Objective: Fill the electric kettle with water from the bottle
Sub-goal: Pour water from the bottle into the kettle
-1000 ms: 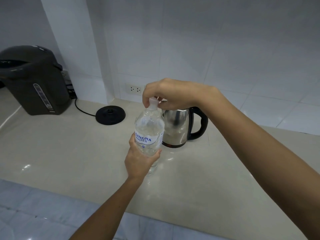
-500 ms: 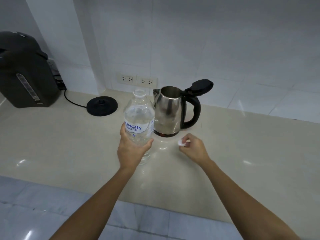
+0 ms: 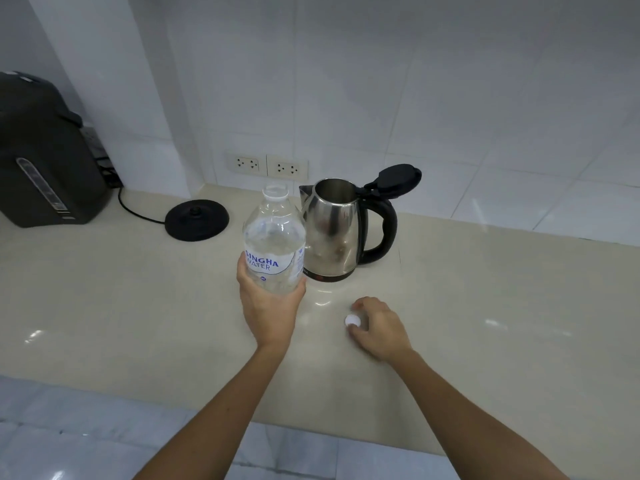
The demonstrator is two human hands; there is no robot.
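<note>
A clear plastic water bottle (image 3: 274,240) with a blue-lettered label stands upright, uncapped, with my left hand (image 3: 268,308) wrapped around its lower half. Just behind and to its right sits the steel electric kettle (image 3: 334,233) on the counter, its black lid (image 3: 398,176) flipped open and its handle pointing right. My right hand (image 3: 375,329) rests low on the counter in front of the kettle, fingertips pinching the small white bottle cap (image 3: 352,320).
The kettle's black round base (image 3: 196,219) lies on the beige counter (image 3: 485,323) left of the bottle, its cord running to a dark water boiler (image 3: 45,161) at far left. Two wall sockets (image 3: 266,165) sit behind. The counter's front edge runs below my forearms.
My right hand took the cap off the bottle top and came down to the counter in front of the kettle. The open kettle is now uncovered. The bottle stayed upright in my left hand.
</note>
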